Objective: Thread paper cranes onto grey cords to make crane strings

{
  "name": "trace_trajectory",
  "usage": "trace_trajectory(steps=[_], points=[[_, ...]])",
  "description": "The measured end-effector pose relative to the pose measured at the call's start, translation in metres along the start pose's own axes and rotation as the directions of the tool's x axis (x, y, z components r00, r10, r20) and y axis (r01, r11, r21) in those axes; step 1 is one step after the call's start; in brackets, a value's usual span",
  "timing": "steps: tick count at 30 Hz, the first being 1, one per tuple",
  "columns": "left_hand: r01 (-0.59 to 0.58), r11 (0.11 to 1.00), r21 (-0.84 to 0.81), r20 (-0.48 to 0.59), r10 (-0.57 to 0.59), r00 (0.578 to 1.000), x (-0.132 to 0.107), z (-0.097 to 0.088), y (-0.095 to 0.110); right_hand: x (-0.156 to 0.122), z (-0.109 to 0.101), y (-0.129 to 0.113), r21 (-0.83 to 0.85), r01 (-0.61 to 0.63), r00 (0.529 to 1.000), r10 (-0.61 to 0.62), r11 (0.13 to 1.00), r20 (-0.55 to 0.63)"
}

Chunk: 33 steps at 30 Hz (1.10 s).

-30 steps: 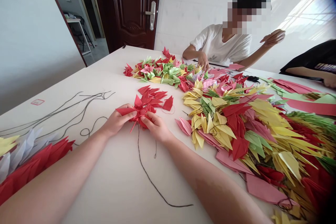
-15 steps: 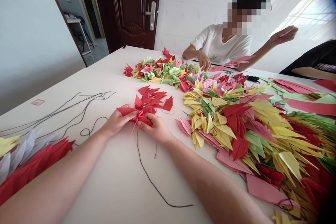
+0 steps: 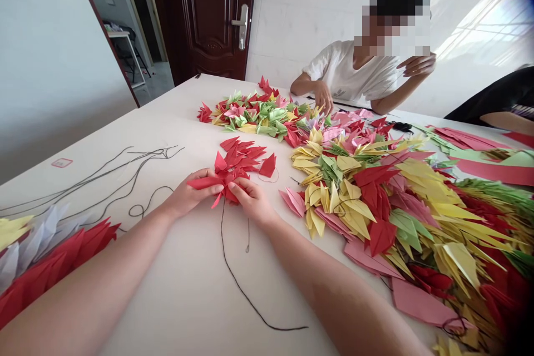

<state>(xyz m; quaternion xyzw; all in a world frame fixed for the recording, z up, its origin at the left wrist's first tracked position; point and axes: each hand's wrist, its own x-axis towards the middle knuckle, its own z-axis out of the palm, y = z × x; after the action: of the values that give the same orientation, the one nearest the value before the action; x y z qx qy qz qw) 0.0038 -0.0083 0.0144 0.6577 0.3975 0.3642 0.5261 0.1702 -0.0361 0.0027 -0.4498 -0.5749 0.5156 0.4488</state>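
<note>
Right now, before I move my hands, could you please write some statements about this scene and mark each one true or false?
1. The left hand and the right hand both hold red paper cranes. True.
2. A black thread runs from the cranes across the table. True.
3. The big pile lies to the left of the hands. False: it lies to their right.
4. The person across the table wears a red shirt. False: that person wears a white T-shirt.
</note>
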Motion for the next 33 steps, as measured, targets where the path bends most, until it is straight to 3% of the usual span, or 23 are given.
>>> trace_trajectory(steps=[6,9,13,16,23,30,33], points=[[-0.013,0.997,-0.073,0.066,0.018,0.998,0.0,0.001,0.003,-0.001,0.003,-0.004,0.136,-0.067,0.997,0.071,0.988,-0.025],[-0.009,0.998,-0.056,0.043,0.011,0.999,0.0,0.001,0.001,-0.001,0.001,-0.005,0.165,-0.078,0.996,0.082,0.983,-0.016],[-0.002,1.0,-0.024,-0.037,0.001,0.999,0.0,0.001,0.001,0.0,-0.001,-0.003,0.027,-0.004,0.999,0.003,1.0,0.04],[-0.006,0.999,-0.041,-0.026,0.005,1.0,0.002,0.001,-0.001,-0.001,-0.001,-0.002,-0.085,0.038,0.995,-0.03,0.996,0.095],[-0.041,0.992,-0.122,0.009,0.042,0.999,0.004,0.0,-0.008,-0.004,0.004,0.002,-0.185,0.141,0.99,-0.137,0.973,0.036],[-0.031,0.991,-0.127,0.021,0.034,0.999,0.003,-0.003,-0.007,-0.002,0.002,-0.001,-0.072,-0.005,1.0,0.004,0.997,-0.009],[-0.024,0.991,-0.128,0.05,0.031,0.998,0.003,-0.004,-0.007,-0.002,0.001,-0.004,-0.03,-0.004,1.0,0.003,1.0,-0.018]])
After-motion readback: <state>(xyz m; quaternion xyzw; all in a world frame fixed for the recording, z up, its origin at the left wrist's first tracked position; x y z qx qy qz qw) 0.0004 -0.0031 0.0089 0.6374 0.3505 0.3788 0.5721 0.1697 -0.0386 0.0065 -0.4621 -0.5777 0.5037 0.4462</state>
